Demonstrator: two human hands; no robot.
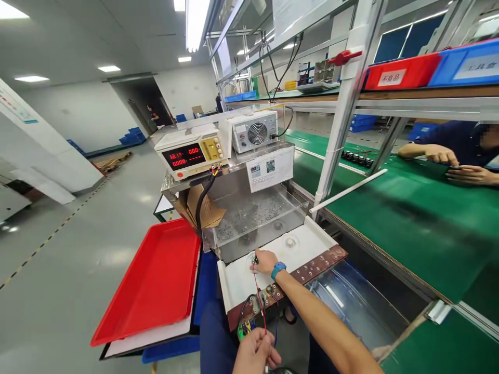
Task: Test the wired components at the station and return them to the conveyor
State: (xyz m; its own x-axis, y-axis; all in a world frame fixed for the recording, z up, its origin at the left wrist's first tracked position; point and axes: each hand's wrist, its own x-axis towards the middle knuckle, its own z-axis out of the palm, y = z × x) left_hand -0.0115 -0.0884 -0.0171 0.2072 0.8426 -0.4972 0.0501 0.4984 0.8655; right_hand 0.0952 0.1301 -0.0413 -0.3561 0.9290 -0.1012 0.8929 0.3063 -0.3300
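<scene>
Part (255, 259) sits at the fingertips of the right hand (266, 261), over the left half of the white tray (312, 241); thumb and fingers clamped on it, much of it hidden, cannot tell if it touches the tray; left hand (255, 352) is lower down and nearer the body, thumb and fingers pinched together on the red wire (256, 285), which runs up past the brown strip (322, 265) to the part; hands well apart from each other, part beyond the left hand; blue watch (278, 269) on the right wrist; colored leads (240, 331) bunched just above the left hand, at the near left end of the strip; round knob (290, 242) on the tray, to the right of the right hand; clear box (249, 215) directly behind the tray; power supply (192, 156) above it at left, red digits lit, black cable (200, 205) hanging from its front; fan unit (255, 132) beside it, sheet (271, 169) below that; red tray (156, 275) off to the left; green desk (424, 223) to the right, with black parts (356, 158) in a row and a co-worker's hands (470, 175) at its far side, on a small dark item; red bin (405, 72) and blue bin (465, 62) on the shelf above.
</scene>
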